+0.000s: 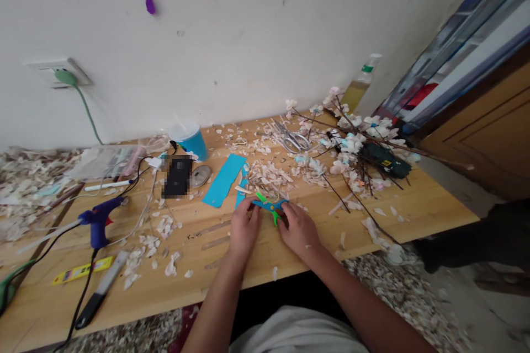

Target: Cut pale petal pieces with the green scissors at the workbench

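Observation:
My right hand [300, 230] is closed on the handles of a pair of small green-and-blue scissors [272, 207], whose blades are spread and point left. My left hand [244, 226] is closed at the blue end near the blade tips; whether it pinches a blade or a small blue piece cannot be made out. Just beyond the hands lies a narrow blue strip with a ragged edge [242, 187], beside a larger blue sheet [224, 181]. A pile of pale, petal-like shavings [271, 175] lies behind the scissors.
Metal scissors [292, 139] lie farther back. Flowered branches [351, 140] and a bottle [358, 88] stand right. Leftward are a blue tub [192, 143], a phone [178, 176], a round metal tin [201, 175], a blue glue gun [99, 220] with cords, and a black-handled knife [101, 289].

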`<state>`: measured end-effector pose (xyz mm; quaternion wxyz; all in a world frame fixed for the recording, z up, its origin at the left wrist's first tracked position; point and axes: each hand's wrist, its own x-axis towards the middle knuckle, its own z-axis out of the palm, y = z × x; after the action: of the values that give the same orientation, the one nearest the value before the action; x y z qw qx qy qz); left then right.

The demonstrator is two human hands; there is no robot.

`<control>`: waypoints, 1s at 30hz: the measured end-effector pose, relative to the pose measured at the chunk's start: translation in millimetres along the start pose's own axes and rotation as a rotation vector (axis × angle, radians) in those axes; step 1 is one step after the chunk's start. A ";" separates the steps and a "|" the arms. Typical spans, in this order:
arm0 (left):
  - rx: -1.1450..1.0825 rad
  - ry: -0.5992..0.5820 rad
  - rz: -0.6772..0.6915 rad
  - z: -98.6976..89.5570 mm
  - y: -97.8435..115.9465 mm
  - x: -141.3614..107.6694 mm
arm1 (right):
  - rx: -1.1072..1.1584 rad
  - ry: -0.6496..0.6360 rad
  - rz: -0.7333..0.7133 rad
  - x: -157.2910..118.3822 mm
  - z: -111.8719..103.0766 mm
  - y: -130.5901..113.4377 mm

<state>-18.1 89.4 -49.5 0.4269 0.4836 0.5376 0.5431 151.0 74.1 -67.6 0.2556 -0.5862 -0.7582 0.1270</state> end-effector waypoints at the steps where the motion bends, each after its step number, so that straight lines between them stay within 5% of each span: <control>1: -0.025 -0.002 -0.005 0.4 -0.7 0.4 | 0.002 0.000 0.001 0.1 0.1 0.0; 10: -0.359 -0.110 -0.214 1.8 -3.5 4.9 | 0.014 -0.010 0.017 0.4 0.4 0.0; 18: 0.011 -0.003 0.069 -2.8 1.6 3.8 | 0.021 0.000 0.011 -0.2 1.0 0.6; 25: -0.695 -0.079 -0.386 8.8 1.4 0.9 | 0.000 -0.004 0.021 -0.4 0.0 0.8; 30: -0.808 -0.052 -0.455 9.5 5.4 0.5 | -0.003 -0.002 0.024 -0.2 -0.2 -0.9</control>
<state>-8.5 91.2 -44.5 0.7028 0.1615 0.3645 0.5891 150.4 73.7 -67.0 0.2524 -0.5954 -0.7516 0.1296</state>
